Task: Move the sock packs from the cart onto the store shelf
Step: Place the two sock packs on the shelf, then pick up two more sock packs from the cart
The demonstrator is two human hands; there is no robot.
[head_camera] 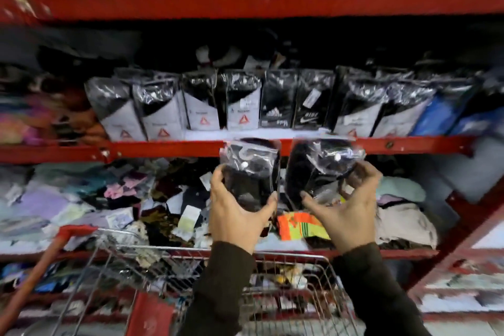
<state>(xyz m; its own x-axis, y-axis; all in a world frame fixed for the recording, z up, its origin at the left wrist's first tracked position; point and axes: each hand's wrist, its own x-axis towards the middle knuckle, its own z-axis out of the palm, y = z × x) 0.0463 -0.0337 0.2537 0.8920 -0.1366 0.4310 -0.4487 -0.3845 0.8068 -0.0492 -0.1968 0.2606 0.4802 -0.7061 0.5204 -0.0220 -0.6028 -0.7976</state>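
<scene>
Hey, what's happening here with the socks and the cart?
A person is stocking a red store shelf. The left hand and the right hand each hold a dark sock pack, raised above the wire cart toward the row of upright packs.

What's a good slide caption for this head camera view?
Left hand and right hand each lift a black sock pack from cart toward red shelf.
</scene>
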